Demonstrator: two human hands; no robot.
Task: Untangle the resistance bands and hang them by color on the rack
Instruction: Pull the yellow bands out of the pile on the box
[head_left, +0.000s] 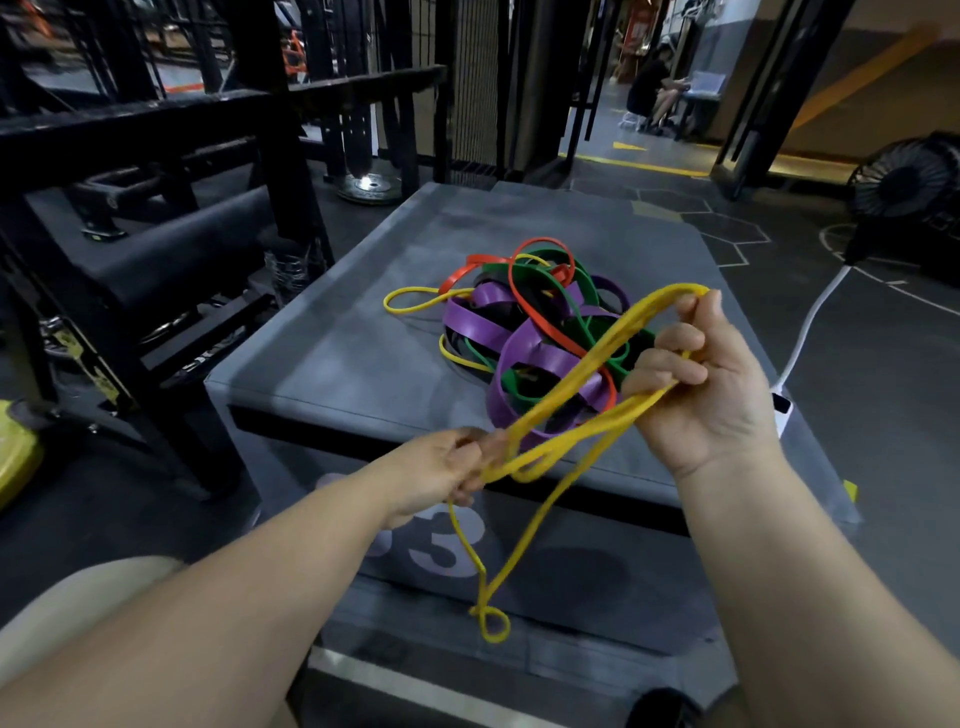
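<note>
A tangle of purple, green, orange and yellow resistance bands (524, 322) lies on top of a grey padded box (337, 343). I hold a thin yellow band (571, 384) above the box's near edge. My right hand (706, 384) grips its upper loops, with one end sticking up past my fingertips. My left hand (447, 473) pinches the lower strands, and a long loop of the same band hangs down in front of the box, ending in a small twist (491, 623). Another yellow loop (415, 299) sticks out of the pile to the left.
A black metal rack frame (156, 171) with a padded bench stands to the left of the box. A black floor fan (904, 182) and a white cable with a power strip (802, 332) are on the right. A person sits in the far doorway.
</note>
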